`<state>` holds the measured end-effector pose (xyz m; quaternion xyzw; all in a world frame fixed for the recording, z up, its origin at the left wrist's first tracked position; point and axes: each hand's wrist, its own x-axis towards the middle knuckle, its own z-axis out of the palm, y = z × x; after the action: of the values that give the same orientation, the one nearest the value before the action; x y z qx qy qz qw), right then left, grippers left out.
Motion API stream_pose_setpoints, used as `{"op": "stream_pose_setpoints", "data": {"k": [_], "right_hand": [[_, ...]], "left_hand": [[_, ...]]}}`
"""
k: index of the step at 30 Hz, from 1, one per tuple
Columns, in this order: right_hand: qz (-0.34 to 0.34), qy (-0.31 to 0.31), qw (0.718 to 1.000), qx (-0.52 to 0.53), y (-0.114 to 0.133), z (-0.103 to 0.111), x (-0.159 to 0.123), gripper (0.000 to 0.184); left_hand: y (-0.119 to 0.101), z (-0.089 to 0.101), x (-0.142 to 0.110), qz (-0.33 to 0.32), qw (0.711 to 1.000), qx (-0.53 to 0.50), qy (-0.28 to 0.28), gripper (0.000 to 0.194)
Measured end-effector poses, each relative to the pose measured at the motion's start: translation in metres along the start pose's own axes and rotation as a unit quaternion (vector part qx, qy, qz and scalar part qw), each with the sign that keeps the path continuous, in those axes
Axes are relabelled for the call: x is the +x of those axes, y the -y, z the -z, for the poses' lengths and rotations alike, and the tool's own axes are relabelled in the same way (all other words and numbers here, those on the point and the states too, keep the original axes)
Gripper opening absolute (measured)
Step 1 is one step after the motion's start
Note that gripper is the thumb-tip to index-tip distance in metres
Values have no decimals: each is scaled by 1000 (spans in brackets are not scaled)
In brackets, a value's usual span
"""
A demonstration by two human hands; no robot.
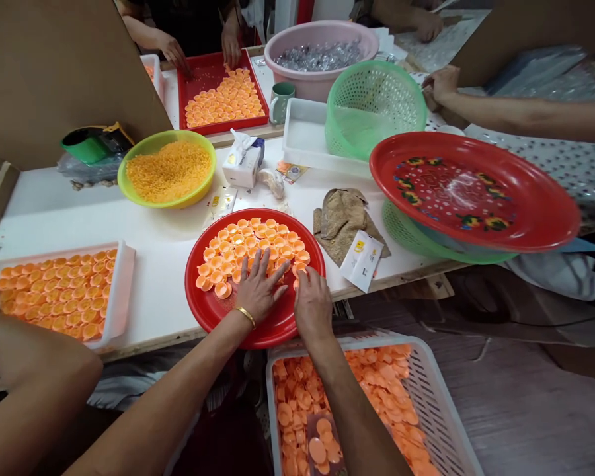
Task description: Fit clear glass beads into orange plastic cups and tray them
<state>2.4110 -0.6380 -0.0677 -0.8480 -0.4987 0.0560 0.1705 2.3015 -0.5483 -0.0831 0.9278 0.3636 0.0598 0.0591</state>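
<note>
A round red plate (213, 316) sits at the table's near edge, covered with several small orange caps (258, 241). My left hand (258, 288), with a gold bangle on the wrist, lies flat on the caps with fingers spread. My right hand (311, 303) rests beside it at the plate's right rim, fingers curled down onto the caps; anything inside them is hidden. Below the table edge, a white slotted crate (426, 390) holds many more orange caps.
A white tray (121, 277) of orange caps lies at left. A yellow-green bowl (129, 182) of yellow bits, tissue box (244, 162), cloth (342, 221), big red patterned tray (476, 192), green basket (374, 106) and pink basin (322, 36) stand behind. Other people's hands (439, 82) work at the far side.
</note>
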Motion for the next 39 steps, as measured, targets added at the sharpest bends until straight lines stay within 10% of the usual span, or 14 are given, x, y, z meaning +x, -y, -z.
{"op": "stream_pose_setpoints", "data": {"k": [21,29,35,39], "right_hand": [[30,-75,997,3,-14,3,7,34],[4,-162,986,40,-33,4,-77,33],[-14,-125,991,39,-61,-13,-184,33],[-23,-104,994,40,-71,-22,-232,35]], "left_hand": [[-3,-5,21,105,994,18,-19,51],[16,18,4,123,992,28,-23,49],[51,42,-44,263,960,57,-73,42],[73,44,-61,245,963,108,-27,30]]}}
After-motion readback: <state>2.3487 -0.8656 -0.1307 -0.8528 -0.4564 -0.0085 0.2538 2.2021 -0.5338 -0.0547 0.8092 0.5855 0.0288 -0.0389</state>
